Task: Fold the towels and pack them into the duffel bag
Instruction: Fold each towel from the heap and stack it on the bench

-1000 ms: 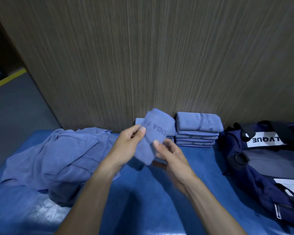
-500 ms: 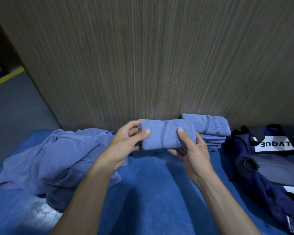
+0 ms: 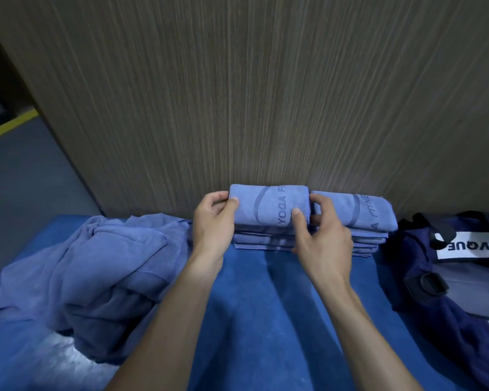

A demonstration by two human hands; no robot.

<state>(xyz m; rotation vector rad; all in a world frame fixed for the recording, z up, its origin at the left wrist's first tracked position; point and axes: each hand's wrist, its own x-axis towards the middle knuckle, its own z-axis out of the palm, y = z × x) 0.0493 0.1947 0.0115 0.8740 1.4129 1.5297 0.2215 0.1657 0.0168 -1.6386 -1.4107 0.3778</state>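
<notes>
A folded towel (image 3: 268,206) of soft periwinkle-blue cloth sits at the back of the blue table surface (image 3: 266,306), right up against the brown wood-grain wall panel (image 3: 237,94). It is folded into a compact rectangle with rounded, plump edges, and its top face carries a darker curved stripe and printed letters reading "YOGA F", the rest running off the fold. It lies on top of a left stack of folded towels (image 3: 261,239) of the same colour, whose thin layered edges show beneath it. The left hand (image 3: 213,224) grips the towel's left end, thumb on the top face and fingers curled round the end. The right hand (image 3: 321,235) grips the towel's right end, thumb pressed on the top face near the lettering and fingers curled behind the right edge, in the narrow gap beside the neighbouring pile. That right stack of folded towels (image 3: 370,221) stands just beside the first, touching or nearly so, its top towel showing the same stripe and the letters "A FITNE". To the left on the table lies a loose heap of unfolded towels (image 3: 96,272), crumpled and creased, the same blue with darker shadowed folds. To the right rests a navy duffel bag (image 3: 435,292) with a grey panel, a black buckle and a white label printed "LVQUE", seen upside down; its black strap curls near the label. Grey floor (image 3: 20,179) with a yellow line shows at far left.
</notes>
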